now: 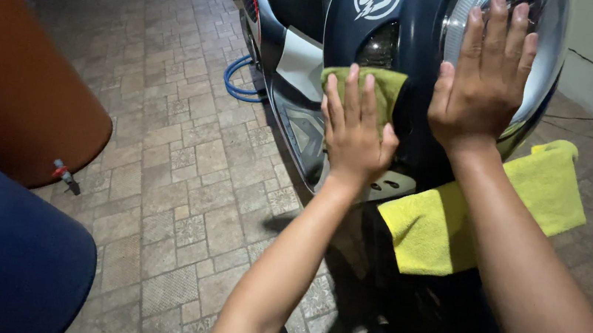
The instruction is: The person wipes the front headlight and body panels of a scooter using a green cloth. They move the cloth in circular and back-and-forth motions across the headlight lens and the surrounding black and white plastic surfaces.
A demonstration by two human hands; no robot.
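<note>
On scooter front (412, 68), left hand (352, 132) pressing green cloth (387, 87)

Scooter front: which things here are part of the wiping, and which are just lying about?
In use:
left hand pressing green cloth
right hand flat on headlight
dark blue scooter

Lying about:
second yellow-green cloth, draped lower down
blue hose
brown tank

Paved floor (184, 176): scooter (314, 12), blue hose (235, 81).

I am counting two hands (351, 132) (482, 72), two yellow cloths (376, 86) (455, 214), one scooter (402, 22), one blue hose (235, 81) and one brown tank (17, 75).
</note>
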